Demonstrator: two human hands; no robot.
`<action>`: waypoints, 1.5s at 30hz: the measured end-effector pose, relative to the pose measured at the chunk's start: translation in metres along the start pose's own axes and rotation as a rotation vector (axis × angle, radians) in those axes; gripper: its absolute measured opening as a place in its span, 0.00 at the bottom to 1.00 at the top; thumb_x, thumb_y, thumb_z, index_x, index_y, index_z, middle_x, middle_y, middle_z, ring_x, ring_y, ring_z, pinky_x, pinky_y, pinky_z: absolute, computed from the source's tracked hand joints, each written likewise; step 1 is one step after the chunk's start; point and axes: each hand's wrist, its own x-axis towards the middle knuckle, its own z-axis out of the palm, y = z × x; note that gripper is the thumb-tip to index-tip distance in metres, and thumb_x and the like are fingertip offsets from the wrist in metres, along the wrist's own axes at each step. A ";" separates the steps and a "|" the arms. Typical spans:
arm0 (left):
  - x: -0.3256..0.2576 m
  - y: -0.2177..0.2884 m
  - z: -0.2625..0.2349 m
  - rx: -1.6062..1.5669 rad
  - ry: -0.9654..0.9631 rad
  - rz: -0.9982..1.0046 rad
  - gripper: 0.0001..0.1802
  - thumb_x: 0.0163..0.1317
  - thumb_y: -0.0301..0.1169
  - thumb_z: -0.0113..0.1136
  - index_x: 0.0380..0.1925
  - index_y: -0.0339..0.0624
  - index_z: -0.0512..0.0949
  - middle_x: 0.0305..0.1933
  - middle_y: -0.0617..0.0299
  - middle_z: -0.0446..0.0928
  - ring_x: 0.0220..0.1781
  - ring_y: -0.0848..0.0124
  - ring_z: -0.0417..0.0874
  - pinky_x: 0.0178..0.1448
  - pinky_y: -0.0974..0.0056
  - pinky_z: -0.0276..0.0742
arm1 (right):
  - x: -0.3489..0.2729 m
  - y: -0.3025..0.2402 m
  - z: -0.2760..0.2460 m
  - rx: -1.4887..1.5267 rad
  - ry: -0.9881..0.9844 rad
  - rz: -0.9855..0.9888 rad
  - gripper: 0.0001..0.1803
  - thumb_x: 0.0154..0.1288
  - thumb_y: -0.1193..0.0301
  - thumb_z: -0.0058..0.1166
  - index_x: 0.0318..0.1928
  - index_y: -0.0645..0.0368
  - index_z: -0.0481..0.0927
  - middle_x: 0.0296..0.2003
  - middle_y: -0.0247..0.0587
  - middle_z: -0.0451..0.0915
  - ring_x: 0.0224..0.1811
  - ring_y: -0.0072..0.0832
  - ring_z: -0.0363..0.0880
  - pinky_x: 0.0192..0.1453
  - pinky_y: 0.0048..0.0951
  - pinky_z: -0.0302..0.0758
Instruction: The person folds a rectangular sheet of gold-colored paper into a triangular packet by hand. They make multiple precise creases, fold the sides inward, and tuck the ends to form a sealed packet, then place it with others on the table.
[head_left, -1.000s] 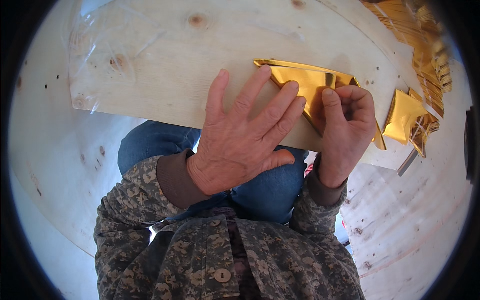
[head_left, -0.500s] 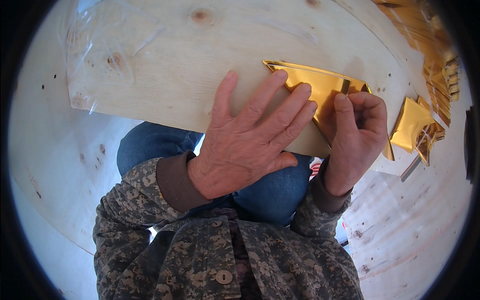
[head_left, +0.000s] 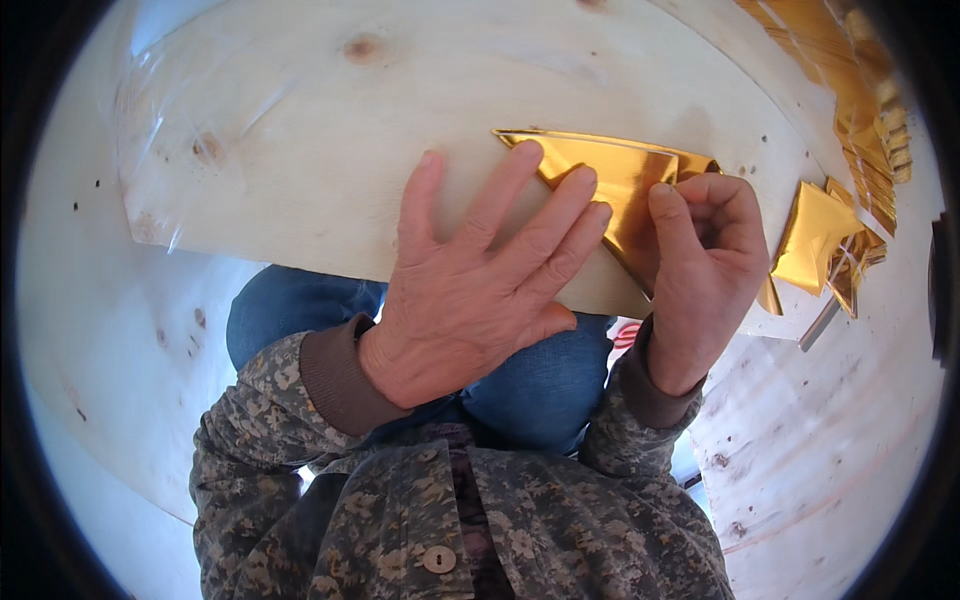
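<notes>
A folded, pointed piece of shiny gold foil paper (head_left: 625, 200) lies on the pale wooden board in front of me. My left hand (head_left: 465, 275) is spread flat, palm down, with its fingertips resting on the foil's left slanting edge. At the right part of the foil, the thumb and bent forefinger of my right hand (head_left: 705, 265) press together in a pinch on its folded edge. The other fingers of that hand are curled. What lies under the right hand is hidden.
Several gold foil sheets (head_left: 862, 150) lie along the far right. Nearer are a creased gold foil piece (head_left: 808, 240) and a thin grey strip (head_left: 821, 324). Clear plastic film (head_left: 165, 130) covers the left of the knotted wooden board (head_left: 320, 190). My knees (head_left: 540, 385) are below its front edge.
The whole view has shifted slightly. My left hand stays spread on the foil; my right hand keeps its pinch, and the foil's crease near it shows at a slightly different angle.
</notes>
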 end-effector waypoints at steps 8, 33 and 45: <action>0.000 0.000 0.000 0.016 0.010 0.000 0.38 0.66 0.62 0.50 0.69 0.53 0.73 0.76 0.65 0.66 0.79 0.54 0.61 0.79 0.33 0.37 | 0.000 -0.002 0.001 0.012 0.032 0.065 0.07 0.65 0.83 0.61 0.35 0.61 0.75 0.25 0.28 0.77 0.23 0.11 0.75 0.26 0.14 0.71; 0.001 0.000 0.003 0.031 0.002 -0.008 0.37 0.68 0.64 0.45 0.70 0.56 0.72 0.77 0.67 0.66 0.80 0.55 0.59 0.78 0.33 0.36 | 0.003 -0.001 0.001 -0.074 0.043 0.030 0.06 0.66 0.81 0.62 0.36 0.62 0.76 0.26 0.30 0.79 0.23 0.11 0.75 0.26 0.14 0.73; 0.002 0.000 0.001 0.016 -0.022 -0.007 0.38 0.66 0.62 0.50 0.70 0.55 0.71 0.77 0.65 0.65 0.79 0.53 0.59 0.78 0.31 0.36 | 0.003 -0.002 0.002 0.000 0.036 0.044 0.06 0.67 0.81 0.62 0.37 0.62 0.76 0.26 0.31 0.79 0.23 0.11 0.75 0.25 0.14 0.73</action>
